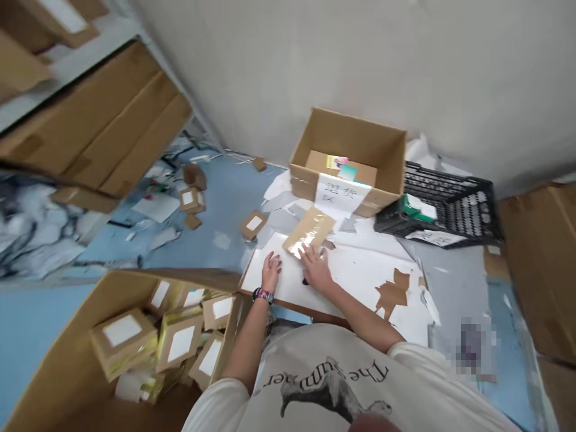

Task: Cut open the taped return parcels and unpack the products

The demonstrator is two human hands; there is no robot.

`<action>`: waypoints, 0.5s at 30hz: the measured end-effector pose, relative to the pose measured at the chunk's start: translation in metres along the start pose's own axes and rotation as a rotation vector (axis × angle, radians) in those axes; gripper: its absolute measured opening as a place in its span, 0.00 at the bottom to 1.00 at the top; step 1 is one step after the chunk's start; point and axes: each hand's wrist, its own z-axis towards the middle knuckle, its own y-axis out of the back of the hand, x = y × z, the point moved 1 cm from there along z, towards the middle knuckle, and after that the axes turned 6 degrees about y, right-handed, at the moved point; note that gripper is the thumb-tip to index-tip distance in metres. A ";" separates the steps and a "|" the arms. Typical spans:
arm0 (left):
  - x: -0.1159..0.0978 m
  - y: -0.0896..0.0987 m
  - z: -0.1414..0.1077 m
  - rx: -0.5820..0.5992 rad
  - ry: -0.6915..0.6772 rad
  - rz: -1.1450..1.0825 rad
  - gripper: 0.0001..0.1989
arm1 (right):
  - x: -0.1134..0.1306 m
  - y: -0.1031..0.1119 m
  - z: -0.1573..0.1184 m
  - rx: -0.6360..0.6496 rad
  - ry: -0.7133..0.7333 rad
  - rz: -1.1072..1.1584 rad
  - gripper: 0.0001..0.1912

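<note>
Partly under right hand (317,269) — packet (310,229).

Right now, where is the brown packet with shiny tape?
In the head view, the brown packet lies near the centre, touched by the right hand, on the near side of the open cardboard box.

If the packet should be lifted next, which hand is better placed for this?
Probably the right hand: it appears to touch the near edge of the packet, while the left hand is apart from it.

A bare grey wall (247,66) meets a blue floor (218,204) — with pale shelving (101,45) at left.
</note>
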 end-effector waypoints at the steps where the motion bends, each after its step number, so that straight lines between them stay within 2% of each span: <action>1: 0.004 0.010 -0.007 -0.005 -0.003 -0.024 0.37 | 0.004 0.000 0.001 -0.021 -0.010 -0.019 0.48; 4: 0.010 0.048 -0.023 -0.083 -0.047 -0.131 0.37 | 0.024 0.001 0.011 -0.101 0.060 -0.045 0.42; 7: 0.014 0.105 -0.034 -0.198 -0.136 -0.244 0.37 | 0.061 -0.008 0.029 -0.105 0.218 -0.027 0.36; 11: 0.025 0.204 -0.051 -0.385 -0.258 -0.346 0.35 | 0.133 -0.042 0.053 0.027 0.381 0.028 0.31; 15: 0.050 0.315 -0.074 -0.678 -0.299 -0.377 0.29 | 0.214 -0.089 0.068 0.197 0.485 0.082 0.29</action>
